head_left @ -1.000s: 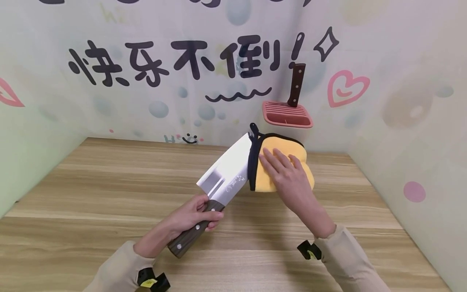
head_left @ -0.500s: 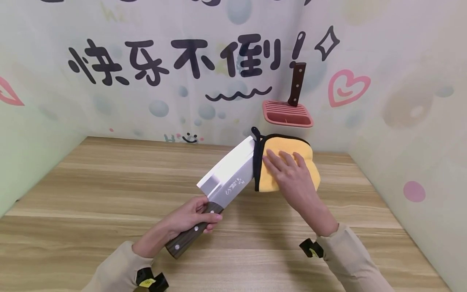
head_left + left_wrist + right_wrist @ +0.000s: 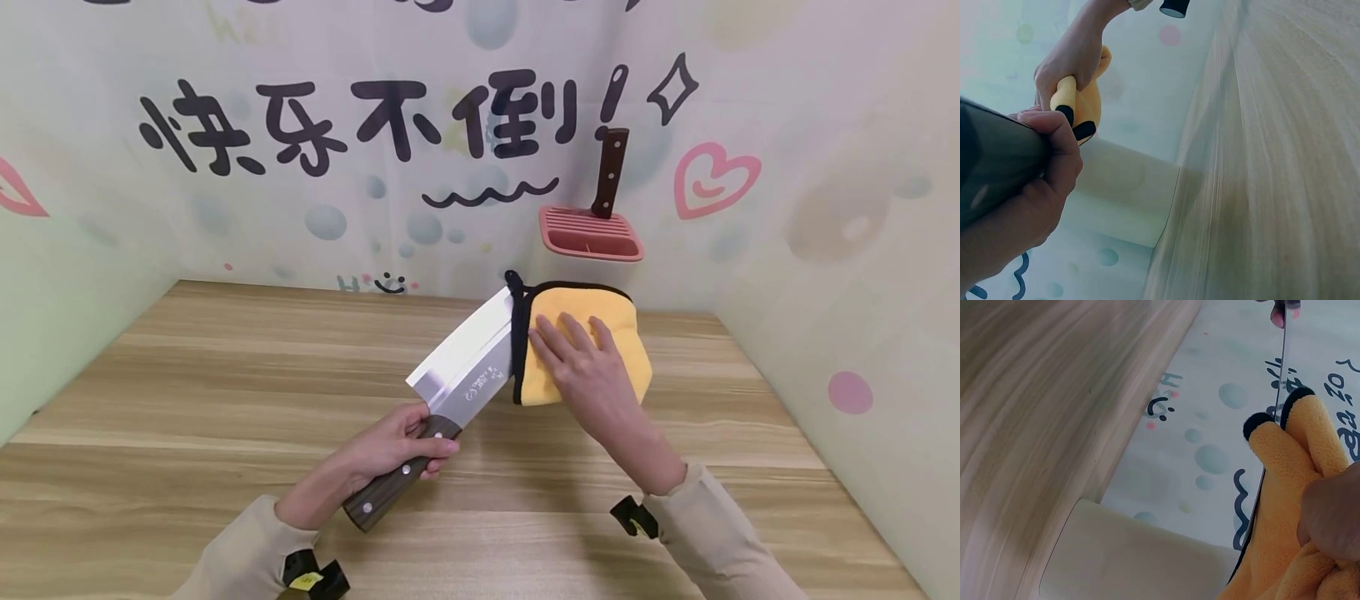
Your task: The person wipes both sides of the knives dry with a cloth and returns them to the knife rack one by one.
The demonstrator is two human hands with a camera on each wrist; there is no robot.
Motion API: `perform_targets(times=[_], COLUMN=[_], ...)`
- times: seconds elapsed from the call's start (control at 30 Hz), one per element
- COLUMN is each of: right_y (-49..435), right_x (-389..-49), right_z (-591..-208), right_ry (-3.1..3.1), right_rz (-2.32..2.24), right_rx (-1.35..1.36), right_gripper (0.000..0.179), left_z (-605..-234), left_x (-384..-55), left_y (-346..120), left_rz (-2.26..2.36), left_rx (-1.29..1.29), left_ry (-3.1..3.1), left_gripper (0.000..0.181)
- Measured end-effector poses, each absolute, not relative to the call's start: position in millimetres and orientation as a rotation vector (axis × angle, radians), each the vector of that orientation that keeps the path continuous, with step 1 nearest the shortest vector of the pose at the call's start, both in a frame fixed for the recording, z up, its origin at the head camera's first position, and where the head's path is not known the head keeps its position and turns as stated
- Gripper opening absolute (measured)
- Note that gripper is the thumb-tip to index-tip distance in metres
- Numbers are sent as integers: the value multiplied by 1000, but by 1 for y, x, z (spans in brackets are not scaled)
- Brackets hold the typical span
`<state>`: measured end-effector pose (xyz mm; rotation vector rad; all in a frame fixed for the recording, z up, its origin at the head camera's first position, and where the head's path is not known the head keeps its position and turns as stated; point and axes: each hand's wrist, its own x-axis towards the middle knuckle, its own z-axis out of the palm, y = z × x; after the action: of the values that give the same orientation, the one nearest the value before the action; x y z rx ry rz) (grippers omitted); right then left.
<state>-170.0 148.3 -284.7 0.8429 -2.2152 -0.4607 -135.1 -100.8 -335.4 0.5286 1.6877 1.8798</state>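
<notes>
In the head view my left hand (image 3: 397,446) grips the dark wooden handle (image 3: 382,496) of a cleaver, thumb laid across it. The broad steel blade (image 3: 468,362) slants up to the right, held in the air. A yellow cloth with black edging (image 3: 585,333) is folded over the blade's far end and hides it. My right hand (image 3: 592,375) holds the cloth, fingers spread over its near face. From the right wrist camera, the yellow cloth (image 3: 1291,481) wraps both sides of the thin blade edge (image 3: 1283,369). The left wrist view shows the hand (image 3: 1069,59) clasping the cloth around it.
Behind the cloth, against the patterned wall, stands a pale knife block with a pink slotted top (image 3: 592,233). A brown-handled knife (image 3: 611,175) stands upright in it. The wooden table (image 3: 225,400) runs back to the wall.
My right hand and the cloth slid right along the blade, then came back left and slightly down. The left hand and the cleaver have barely moved.
</notes>
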Motion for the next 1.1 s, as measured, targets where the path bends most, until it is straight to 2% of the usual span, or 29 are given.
perform_targets(times=[0.23, 0.53, 1.1], right_y=[139, 126, 113], right_x=[-166, -159, -145], right_z=[-289, -293, -295], right_ry=[-2156, -2110, -1980], right_rz=[-418, -454, -560], right_rx=[918, 970, 1143], right_gripper=[33, 40, 38], left_z=[-336, -335, -333], left_x=[-136, -137, -137], left_y=[-98, -95, -89], left_rz=[1880, 1885, 1880], left_rx=[496, 462, 484], left_ry=[1711, 1726, 1722], left_gripper=[34, 27, 19])
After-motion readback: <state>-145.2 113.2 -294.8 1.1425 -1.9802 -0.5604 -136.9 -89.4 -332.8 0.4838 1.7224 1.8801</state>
